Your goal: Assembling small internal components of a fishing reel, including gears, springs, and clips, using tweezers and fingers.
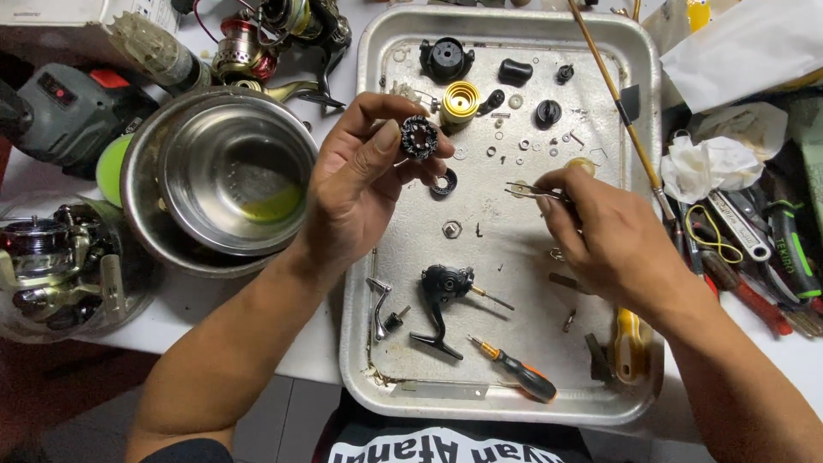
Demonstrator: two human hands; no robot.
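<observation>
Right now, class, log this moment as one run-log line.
left hand: holds black gear part | right hand: holds tweezers | below: metal tray of reel parts | steel bowl at left

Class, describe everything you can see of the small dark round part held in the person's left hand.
The small round part is dark, nearly black, and looks like metal, ring-shaped with a notched or toothed rim and pale flecks on its face; finer detail is too small to tell. It is pinched between the thumb and fingertips of the left hand, face turned up to the camera, held in the air above the upper left of the metal tray. Nothing else touches it; the right hand holds tweezers apart from it.
</observation>
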